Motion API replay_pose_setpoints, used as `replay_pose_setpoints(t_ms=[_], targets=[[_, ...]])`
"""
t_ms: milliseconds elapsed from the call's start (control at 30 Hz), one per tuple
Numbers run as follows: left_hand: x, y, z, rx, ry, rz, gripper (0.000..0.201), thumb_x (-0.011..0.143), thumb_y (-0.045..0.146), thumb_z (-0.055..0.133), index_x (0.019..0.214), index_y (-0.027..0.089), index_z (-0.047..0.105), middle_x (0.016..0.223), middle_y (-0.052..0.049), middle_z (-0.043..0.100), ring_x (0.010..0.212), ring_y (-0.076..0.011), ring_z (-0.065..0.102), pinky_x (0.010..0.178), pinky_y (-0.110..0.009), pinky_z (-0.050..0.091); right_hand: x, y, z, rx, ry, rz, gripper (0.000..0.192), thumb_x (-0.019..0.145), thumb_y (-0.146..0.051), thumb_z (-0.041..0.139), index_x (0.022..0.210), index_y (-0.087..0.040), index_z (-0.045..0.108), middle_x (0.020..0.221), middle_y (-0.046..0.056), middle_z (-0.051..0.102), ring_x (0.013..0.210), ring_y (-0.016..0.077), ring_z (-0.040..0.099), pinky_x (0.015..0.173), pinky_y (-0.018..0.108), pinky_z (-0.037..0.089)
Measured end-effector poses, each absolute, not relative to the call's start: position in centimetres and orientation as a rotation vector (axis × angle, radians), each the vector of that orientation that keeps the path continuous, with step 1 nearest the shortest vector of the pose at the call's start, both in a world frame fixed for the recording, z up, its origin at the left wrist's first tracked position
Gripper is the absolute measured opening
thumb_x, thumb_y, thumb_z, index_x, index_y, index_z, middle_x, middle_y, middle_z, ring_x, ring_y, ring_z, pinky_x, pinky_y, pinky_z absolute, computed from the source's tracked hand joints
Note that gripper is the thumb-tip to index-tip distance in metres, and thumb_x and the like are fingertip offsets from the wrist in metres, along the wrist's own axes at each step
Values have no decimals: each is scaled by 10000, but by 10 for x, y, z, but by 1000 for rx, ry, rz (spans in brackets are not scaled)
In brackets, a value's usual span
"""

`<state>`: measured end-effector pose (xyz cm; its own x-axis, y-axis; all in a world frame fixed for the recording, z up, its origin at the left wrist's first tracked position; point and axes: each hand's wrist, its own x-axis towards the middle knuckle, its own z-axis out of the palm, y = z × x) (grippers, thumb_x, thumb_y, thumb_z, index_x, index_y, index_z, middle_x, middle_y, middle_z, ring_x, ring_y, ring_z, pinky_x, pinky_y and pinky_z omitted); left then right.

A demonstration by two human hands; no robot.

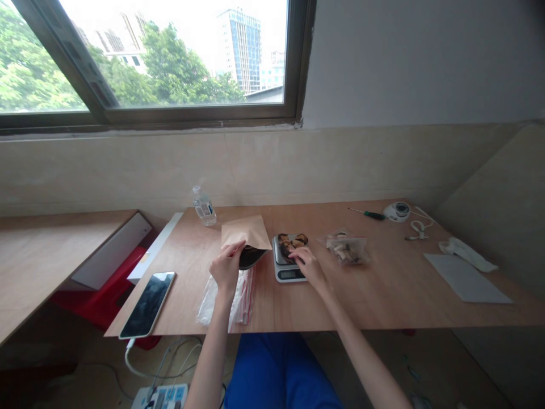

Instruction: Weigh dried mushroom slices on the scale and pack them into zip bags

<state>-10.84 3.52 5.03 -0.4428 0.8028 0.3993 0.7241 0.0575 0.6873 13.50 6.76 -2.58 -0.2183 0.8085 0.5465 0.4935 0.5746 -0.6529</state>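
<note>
Head view: brown pieces [286, 243] on the scale [291, 278], mid-depth on the counter [392, 295], lie at and just beyond the nearer right hand [313, 267]; its fingers are nearly together, can't tell if gripping. Left hand [226, 266] pinches the paper bag [244, 229] left of the scale, mouth toward counter's near edge.

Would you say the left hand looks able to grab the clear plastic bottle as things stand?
Probably not: the left hand holds a brown paper pouch, though the bottle itself looks unobstructed.
</note>
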Motion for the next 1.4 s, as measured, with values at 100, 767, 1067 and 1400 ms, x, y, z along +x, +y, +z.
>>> replay_pose_setpoints(t_ms=[100,767,1067,1400], targets=[[-108,35,49,1609,2224,1342,165,781,393,606,899,347,712,834,51,715,721,-131,652,579,-206,366,141,63,-25,-1092,-1894,324,247,822,-100,447,878,-223,654,1000,62,657,982,216,552,873,401,451],[-109,34,46,1619,2191,1350,182,787,409,590,907,343,709,867,50,716,739,-137,651,592,-211,373,177,101,-37,-1321,-1700,207,304,873,-220,369,1061,-191,607,1061,101,590,1039,227,522,926,404,406],[-112,32,45,1614,2184,1334,178,790,393,587,904,334,710,861,46,718,736,-137,647,596,-210,376,186,143,-49,-1260,-1829,550,260,848,-298,471,1004,-196,653,1074,81,644,1029,199,564,949,398,401],[-128,41,31,1687,2176,1292,202,813,393,548,926,324,700,905,39,709,767,-142,644,608,-215,396,190,118,-48,-1329,-1569,552,310,855,-301,424,1036,-148,624,1059,127,654,979,224,606,845,386,481]])
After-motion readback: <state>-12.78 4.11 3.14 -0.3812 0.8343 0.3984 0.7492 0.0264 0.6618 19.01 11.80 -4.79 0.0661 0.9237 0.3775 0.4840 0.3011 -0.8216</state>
